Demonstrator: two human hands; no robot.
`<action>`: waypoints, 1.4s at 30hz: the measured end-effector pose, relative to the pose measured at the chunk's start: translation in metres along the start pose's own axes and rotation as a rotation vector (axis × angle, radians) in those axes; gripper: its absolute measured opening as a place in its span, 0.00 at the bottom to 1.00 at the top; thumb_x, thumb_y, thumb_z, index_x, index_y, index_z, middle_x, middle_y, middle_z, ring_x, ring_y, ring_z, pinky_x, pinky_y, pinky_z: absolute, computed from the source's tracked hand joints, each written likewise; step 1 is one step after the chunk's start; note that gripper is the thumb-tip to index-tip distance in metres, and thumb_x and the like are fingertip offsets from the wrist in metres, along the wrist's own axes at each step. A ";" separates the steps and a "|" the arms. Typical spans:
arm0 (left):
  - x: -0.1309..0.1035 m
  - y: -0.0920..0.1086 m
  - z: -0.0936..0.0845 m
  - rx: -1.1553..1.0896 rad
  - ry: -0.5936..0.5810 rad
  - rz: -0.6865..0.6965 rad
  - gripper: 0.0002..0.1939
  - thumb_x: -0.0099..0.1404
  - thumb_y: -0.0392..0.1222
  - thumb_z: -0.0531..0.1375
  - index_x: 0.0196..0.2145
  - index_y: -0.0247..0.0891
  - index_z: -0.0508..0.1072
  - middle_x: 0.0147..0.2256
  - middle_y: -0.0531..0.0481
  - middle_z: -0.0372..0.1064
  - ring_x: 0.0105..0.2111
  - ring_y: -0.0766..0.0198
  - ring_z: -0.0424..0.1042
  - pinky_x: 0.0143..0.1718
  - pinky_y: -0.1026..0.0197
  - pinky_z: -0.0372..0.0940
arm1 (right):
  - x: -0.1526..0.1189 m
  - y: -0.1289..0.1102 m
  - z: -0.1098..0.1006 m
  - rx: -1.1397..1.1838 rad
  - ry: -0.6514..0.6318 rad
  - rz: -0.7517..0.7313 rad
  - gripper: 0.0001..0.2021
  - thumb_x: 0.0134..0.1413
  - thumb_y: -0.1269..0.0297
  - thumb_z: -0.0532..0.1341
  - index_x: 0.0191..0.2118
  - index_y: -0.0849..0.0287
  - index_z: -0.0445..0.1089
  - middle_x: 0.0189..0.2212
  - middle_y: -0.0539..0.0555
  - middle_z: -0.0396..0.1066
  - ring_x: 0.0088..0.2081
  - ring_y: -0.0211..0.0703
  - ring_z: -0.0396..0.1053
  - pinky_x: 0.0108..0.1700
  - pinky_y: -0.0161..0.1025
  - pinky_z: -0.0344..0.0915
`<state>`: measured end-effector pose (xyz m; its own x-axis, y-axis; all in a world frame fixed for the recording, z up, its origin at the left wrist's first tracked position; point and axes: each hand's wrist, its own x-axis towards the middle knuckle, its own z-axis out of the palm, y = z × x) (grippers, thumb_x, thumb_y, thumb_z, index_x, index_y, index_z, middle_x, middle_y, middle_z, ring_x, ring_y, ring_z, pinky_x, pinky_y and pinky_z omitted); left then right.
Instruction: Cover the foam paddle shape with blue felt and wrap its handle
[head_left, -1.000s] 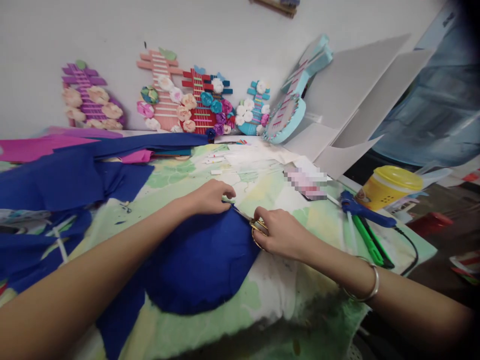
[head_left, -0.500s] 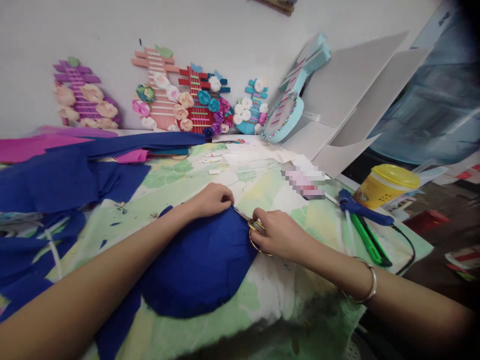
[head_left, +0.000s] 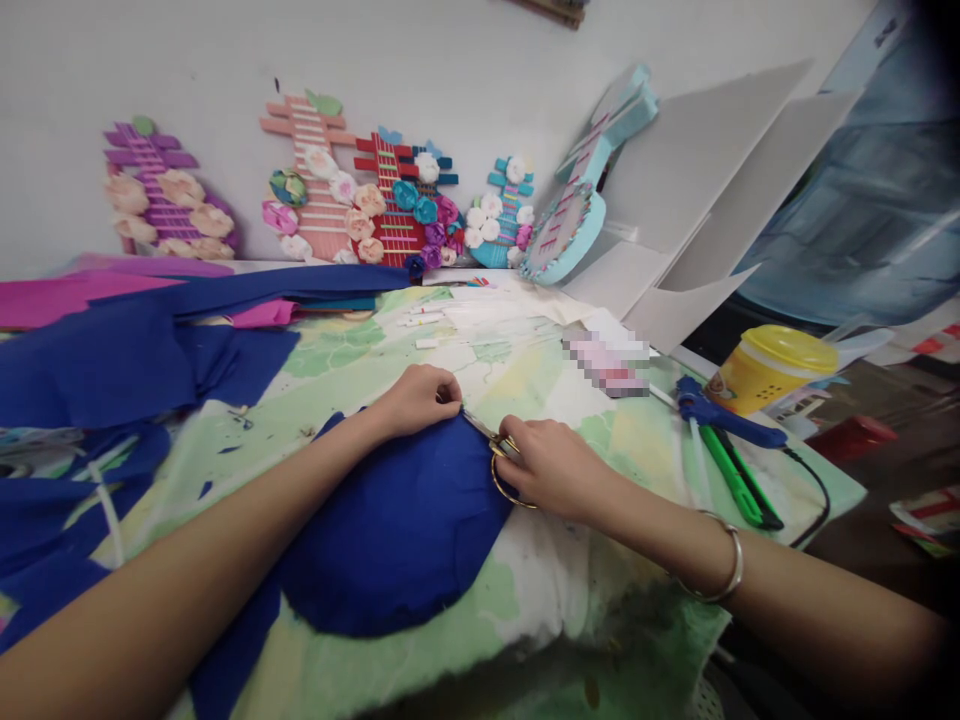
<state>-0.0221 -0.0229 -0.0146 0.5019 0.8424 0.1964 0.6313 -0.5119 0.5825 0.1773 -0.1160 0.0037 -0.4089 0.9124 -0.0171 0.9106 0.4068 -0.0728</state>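
Clearly, care at the edge matters most: our left hand (head_left: 421, 400) has finger and thumb drawn together on the far edge of the cloth (head_left: 390, 530), and our right hand (head_left: 551, 465) grips the scissors (head_left: 481, 426), their tips just beside the left fingertips. The cloth lies rounded and blue below and between both hands, on the cover (head_left: 491, 595); whether the blades are parted, we cannot tell. To work this edge well, we should hold it taut, take short bites near the rim, and shift the pinch ahead so no fingertip sits in the blades' path. Turning the cloth probably serves us better than twisting the right wrist. Beyond the right hand, we do best to leave the glue gun (head_left: 726, 415) and cutter (head_left: 731, 480) alone.
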 end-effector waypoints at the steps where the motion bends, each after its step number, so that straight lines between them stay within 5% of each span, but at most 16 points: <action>1: 0.000 -0.001 0.000 -0.005 0.001 0.013 0.06 0.52 0.32 0.58 0.27 0.34 0.75 0.27 0.49 0.75 0.28 0.66 0.73 0.33 0.66 0.67 | 0.001 0.000 0.000 -0.008 -0.002 -0.005 0.13 0.60 0.60 0.50 0.45 0.60 0.64 0.35 0.60 0.74 0.33 0.47 0.71 0.29 0.39 0.51; 22: 0.000 -0.003 0.002 -0.127 -0.054 0.102 0.05 0.55 0.37 0.59 0.25 0.34 0.73 0.37 0.44 0.72 0.36 0.63 0.72 0.38 0.62 0.68 | -0.004 0.005 -0.004 -0.020 -0.011 -0.082 0.13 0.61 0.63 0.50 0.46 0.63 0.66 0.35 0.61 0.75 0.33 0.47 0.71 0.30 0.38 0.52; 29: -0.010 0.012 0.002 -0.264 -0.198 0.165 0.04 0.56 0.37 0.59 0.27 0.34 0.74 0.44 0.44 0.68 0.38 0.66 0.71 0.41 0.63 0.67 | -0.031 0.006 -0.016 0.021 0.025 -0.040 0.12 0.56 0.61 0.53 0.42 0.61 0.66 0.30 0.59 0.74 0.31 0.48 0.69 0.29 0.39 0.49; 42: -0.016 0.037 0.001 -0.177 -0.256 0.186 0.04 0.57 0.36 0.58 0.27 0.35 0.73 0.46 0.44 0.67 0.44 0.62 0.69 0.46 0.59 0.64 | -0.048 0.023 0.005 0.127 0.061 -0.090 0.16 0.56 0.61 0.52 0.46 0.62 0.66 0.33 0.58 0.74 0.32 0.45 0.70 0.33 0.38 0.56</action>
<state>-0.0060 -0.0550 0.0027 0.7445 0.6567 0.1206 0.4144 -0.5962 0.6877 0.2179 -0.1507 -0.0021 -0.4809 0.8750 0.0555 0.8539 0.4818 -0.1970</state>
